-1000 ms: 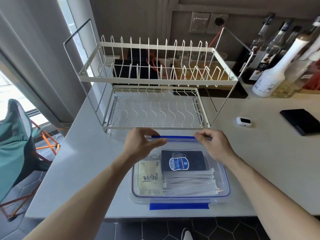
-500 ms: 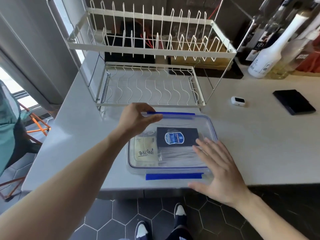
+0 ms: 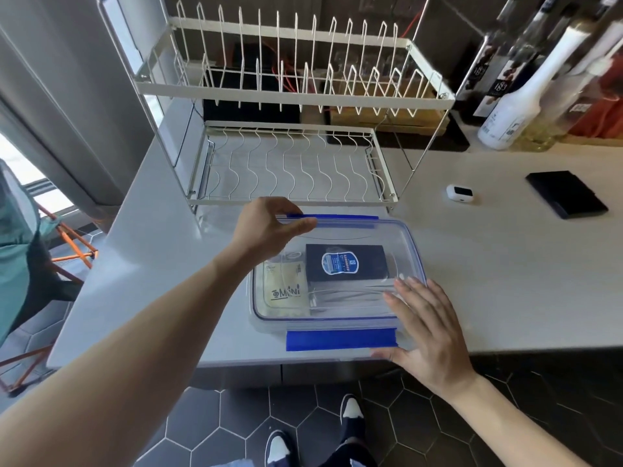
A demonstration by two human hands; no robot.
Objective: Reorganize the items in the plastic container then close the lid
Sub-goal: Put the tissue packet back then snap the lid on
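A clear plastic container point(image 3: 409, 251) with its lid point(image 3: 354, 232) on sits at the counter's front edge. Blue clasps run along the far side point(image 3: 340, 219) and the near side point(image 3: 340, 339). Through the lid I see a dark box with a blue label point(image 3: 347, 266), a yellow packet point(image 3: 285, 289) and several white sticks point(image 3: 347, 296). My left hand point(image 3: 269, 230) curls over the lid's far left corner, thumb by the far clasp. My right hand point(image 3: 426, 328) lies flat, fingers spread, on the near right corner beside the front clasp.
A two-tier white wire dish rack point(image 3: 293, 129) stands just behind the container. To the right lie a small white device point(image 3: 458, 193) and a black case point(image 3: 566, 198). Bottles point(image 3: 515, 106) line the back right. The counter edge is right under the container's front.
My right hand left the lid's far edge and came down to the near right corner, now flat with fingers spread. My left hand stayed at the far left corner. The view tipped downward.
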